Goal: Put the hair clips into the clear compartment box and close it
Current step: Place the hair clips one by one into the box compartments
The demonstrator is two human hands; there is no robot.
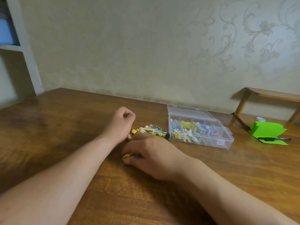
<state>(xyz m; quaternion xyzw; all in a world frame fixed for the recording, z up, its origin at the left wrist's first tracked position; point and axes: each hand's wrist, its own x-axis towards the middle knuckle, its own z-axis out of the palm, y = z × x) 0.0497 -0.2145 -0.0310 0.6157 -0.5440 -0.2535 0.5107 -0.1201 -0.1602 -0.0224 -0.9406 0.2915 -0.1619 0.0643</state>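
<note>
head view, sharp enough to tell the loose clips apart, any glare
In the head view the light is dim and greenish; the loose clips are soft and merge, the right hand pinching a yellow clip is slightly blurred, and the table shows only a mild sheen at far left.

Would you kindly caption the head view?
Right hand pinches a yellow hair clip near the loose clip pile; clear plastic compartment box lies open.

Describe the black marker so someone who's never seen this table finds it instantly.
On the wooden table, look to the far right, past the clear compartment box, to the bright green paper. The black marker lies flat across the paper's near edge. It is the only black, slim thing resting on that green sheet.
</note>
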